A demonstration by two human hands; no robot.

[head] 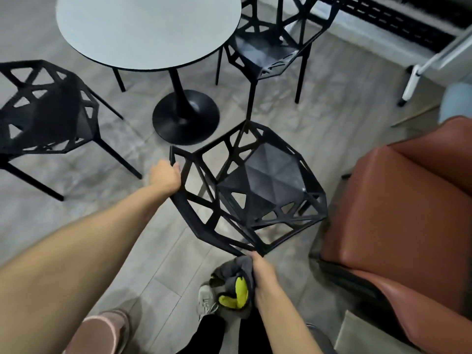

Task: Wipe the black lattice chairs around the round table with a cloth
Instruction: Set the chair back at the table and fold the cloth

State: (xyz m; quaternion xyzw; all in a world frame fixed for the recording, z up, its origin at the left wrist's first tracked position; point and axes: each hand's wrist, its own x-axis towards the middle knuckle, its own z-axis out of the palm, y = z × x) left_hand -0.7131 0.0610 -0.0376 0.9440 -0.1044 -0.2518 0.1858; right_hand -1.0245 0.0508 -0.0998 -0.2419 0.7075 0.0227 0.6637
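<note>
Ringing one table (143,29): three chairs (255,190).

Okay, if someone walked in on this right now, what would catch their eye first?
Probably the nearest black lattice chair at centre, gripped at its back edge by the left hand. Just below it, the right hand holds a bunched grey-and-yellow cloth by the chair's near corner. Behind stands the round table, flanked by two more black chairs.

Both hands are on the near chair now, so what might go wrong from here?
The left hand grips the near black lattice chair at one rim corner; it may tip or swing into the brown leather seat close beside it. The grey and yellow cloth, bunched in the right hand, dangles over the grey shoe and may slip.
</note>
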